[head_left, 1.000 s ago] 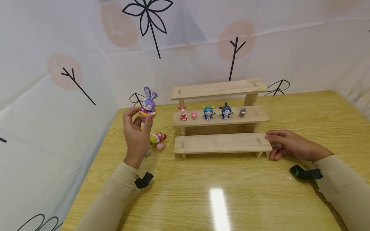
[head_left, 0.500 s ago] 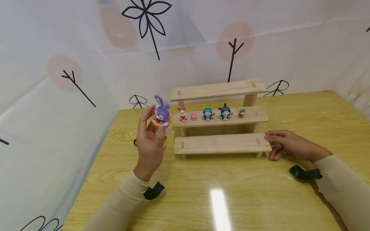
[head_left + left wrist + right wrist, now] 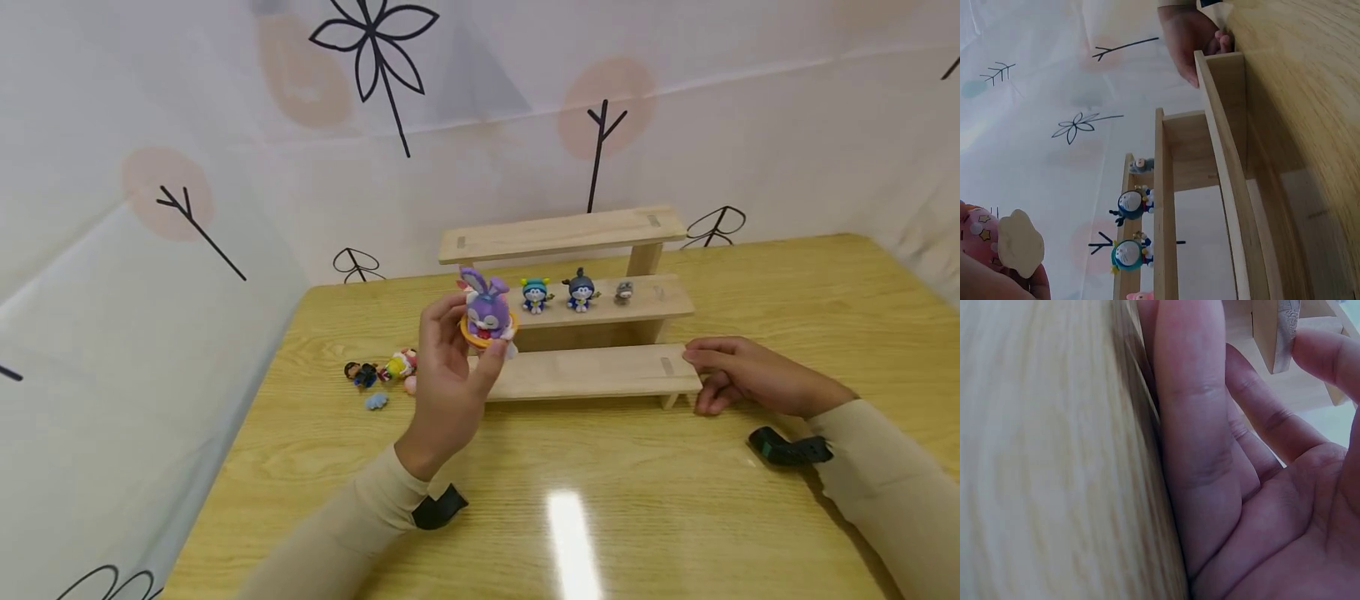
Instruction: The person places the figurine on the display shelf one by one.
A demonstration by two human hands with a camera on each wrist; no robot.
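My left hand holds a purple rabbit figurine with a yellow ring round it, above the left end of the stepped wooden shelf. In the left wrist view the figurine's pink starred underside and cream cloud-shaped base show. My right hand grips the right end of the lowest step, its thumb at the board's edge and other fingers curled against the table. On the middle step sit a teal-hatted figurine, a dark-hatted one and a small grey one; others are hidden behind the rabbit.
Left of the shelf lie a dark-clothed figurine, a yellow and red one and a light blue piece. The wooden tabletop extends in front. A patterned cloth hangs behind.
My left hand has carried the rabbit figurine rightward and slightly down, from over the loose figurines to in front of the shelf's left end. The right hand has kept its place.
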